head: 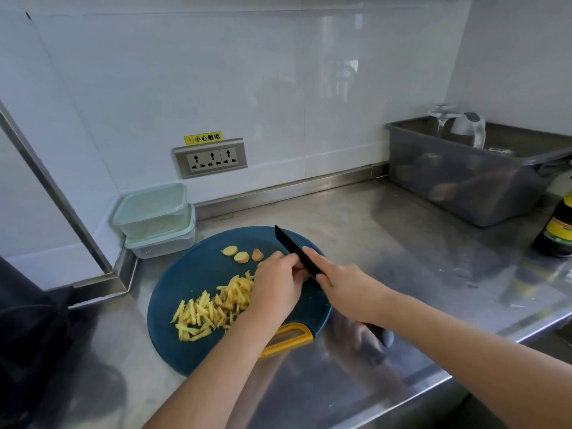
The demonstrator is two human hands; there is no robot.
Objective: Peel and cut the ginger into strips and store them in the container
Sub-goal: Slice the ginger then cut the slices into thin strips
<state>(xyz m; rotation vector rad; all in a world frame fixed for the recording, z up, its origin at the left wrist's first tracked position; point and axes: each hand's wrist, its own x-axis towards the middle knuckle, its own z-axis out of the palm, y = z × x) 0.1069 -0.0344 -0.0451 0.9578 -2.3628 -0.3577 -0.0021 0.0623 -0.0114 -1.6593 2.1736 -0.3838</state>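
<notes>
A round blue cutting board (192,274) with a yellow handle lies on the steel counter. A pile of yellow ginger strips (213,308) covers its left half. Three ginger slices (241,257) lie near its far edge. My right hand (346,286) grips a black knife (294,247), blade pointing away over the board. My left hand (278,286) has its fingers curled down on a small piece of ginger right beside the blade; the piece is mostly hidden. Two stacked lidded containers (154,218) stand at the back left corner.
A grey plastic bin (470,178) holding a glass and other items sits at the back right. A dark sauce bottle (557,230) stands at the right edge. A socket panel (210,157) is on the tiled wall. A dark object fills the left foreground.
</notes>
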